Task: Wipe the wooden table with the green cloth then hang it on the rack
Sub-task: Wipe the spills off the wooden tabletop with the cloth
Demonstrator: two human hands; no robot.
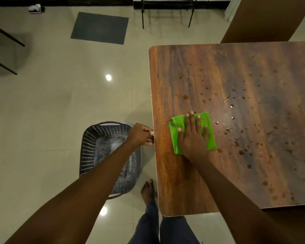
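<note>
Near surface's left edge: my right hand (194,140) flat, pressing folded soft green cloth (207,131) onto wet wooden surface (254,76); limp, light, best pinched by a corner. Left hand (142,134) curled on the edge.

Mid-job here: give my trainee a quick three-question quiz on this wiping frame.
1. True or false: the right hand lies flat on the green cloth.
2. Where is the left hand? A) on the cloth B) at the wooden table edge C) inside the basket
3. On which side of the cloth do most droplets lie?

Key: 1 true; 2 B; 3 right.
</note>
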